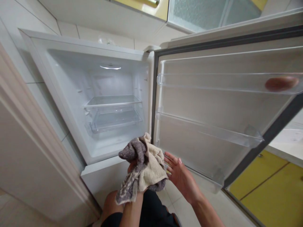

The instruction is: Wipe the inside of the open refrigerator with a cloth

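Rag: rough, matt cloth. Fridge lining: smooth plastic, faint sheen. Door racks: clear, glossy plastic.

Legible text: none. We read no letters, brand or number on the cloth just beside the right hand's fingers, on the open fridge door beyond them, on the shelf past their left, or on the yellow cabinet front farther right.

The cloth lies in the left hand, before the refrigerator, whose upper shelf stands above a lower shelf, with the door to the right.
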{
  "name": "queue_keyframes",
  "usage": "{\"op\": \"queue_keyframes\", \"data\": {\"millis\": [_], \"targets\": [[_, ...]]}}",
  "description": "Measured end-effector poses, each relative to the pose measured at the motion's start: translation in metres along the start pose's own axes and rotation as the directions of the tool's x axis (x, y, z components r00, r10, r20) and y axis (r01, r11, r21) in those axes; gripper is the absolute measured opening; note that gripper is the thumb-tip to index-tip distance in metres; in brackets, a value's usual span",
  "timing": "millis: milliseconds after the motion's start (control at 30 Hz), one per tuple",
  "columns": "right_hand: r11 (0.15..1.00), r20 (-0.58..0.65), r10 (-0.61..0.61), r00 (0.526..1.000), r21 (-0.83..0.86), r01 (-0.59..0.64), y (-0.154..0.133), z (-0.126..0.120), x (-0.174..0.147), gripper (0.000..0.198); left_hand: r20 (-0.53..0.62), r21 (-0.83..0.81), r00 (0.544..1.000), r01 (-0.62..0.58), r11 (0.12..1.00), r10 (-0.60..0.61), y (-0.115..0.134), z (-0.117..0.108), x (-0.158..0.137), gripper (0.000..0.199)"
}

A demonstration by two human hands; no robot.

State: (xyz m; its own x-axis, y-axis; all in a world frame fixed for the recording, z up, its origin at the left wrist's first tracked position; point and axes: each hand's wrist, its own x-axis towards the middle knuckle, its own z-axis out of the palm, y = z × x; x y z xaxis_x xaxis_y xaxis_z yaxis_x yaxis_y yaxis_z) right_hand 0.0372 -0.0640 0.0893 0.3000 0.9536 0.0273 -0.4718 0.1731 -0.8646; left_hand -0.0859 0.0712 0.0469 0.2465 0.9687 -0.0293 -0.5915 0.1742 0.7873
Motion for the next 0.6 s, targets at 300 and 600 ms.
{"op": "queue_keyframes", "data": {"millis": [300,600], "targets": [[0.956,-0.038,-0.193,0.981,-0.231,0.179,0.012,0.020,-0.002,0.086,-0.083,0.278,0.943,-0.290,0.916,0.323,-0.017,0.028,-0.051,0.070],[0.913,-0.211,-0.235,0.949,-0.382,0.141,0.005,0.008,-0.006,0.079,0.591,0.237,0.782,-0.405,0.883,0.200,-0.025,0.011,-0.089,0.086]]}}
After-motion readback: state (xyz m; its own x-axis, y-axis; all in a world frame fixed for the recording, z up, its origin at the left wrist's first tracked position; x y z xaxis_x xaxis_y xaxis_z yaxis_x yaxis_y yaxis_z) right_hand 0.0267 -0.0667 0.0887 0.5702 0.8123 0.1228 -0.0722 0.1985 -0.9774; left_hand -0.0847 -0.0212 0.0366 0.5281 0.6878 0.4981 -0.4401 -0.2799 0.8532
